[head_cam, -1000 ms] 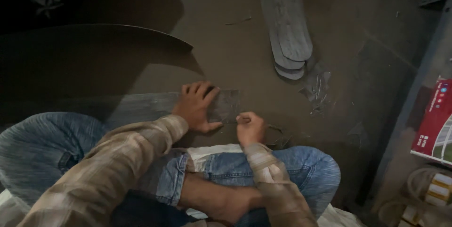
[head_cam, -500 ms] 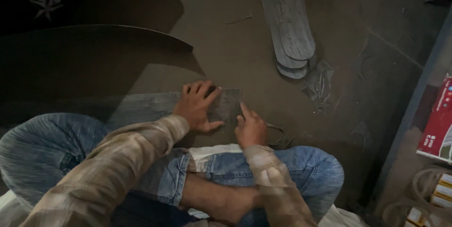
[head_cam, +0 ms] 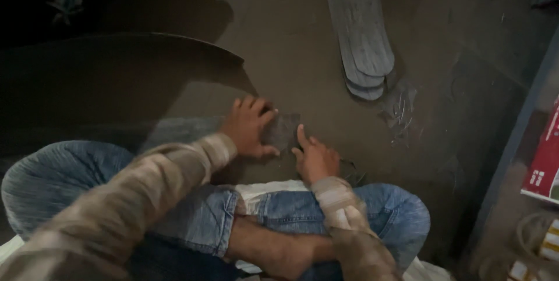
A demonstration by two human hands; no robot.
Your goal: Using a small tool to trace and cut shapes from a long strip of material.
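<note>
Far left of the head view: large dark curved sheet (head_cam: 116, 77) lying on the floor (head_cam: 291, 54), its edge arcing toward the middle. Too dim to say what it is made of.

Below it, my bent knees in blue jeans (head_cam: 192, 217), and a plaid sleeve (head_cam: 145, 188) running up to my left hand (head_cam: 247, 129). That hand lies flat, fingers spread, pressing down on the left part of a small grey flat piece (head_cam: 282, 131) on the floor. It closes around nothing; it pins by palm and fingertips.

The grey piece sits between my two hands, just ahead of my knees. Judgement: thin, light, probably somewhat flexible like cut sheet or leather, with a matte face that should not slip much under a palm. Best taken at an edge or corner with a pinch, since it lies flush with the floor; a fingernail under the rim would be needed first.

Right of it, my right hand (head_cam: 314, 158), index finger extended and touching the piece's right edge, the other fingers curled in. Whether something thin sits in that curl, I cannot tell.

Further right and up: a stack of long grey rounded strips (head_cam: 361, 36), well apart from the hands, with scuffed marks (head_cam: 399, 109) on the floor beside it. Far right: a blue frame (head_cam: 518, 129) and a red-and-white box (head_cam: 544, 158).
</note>
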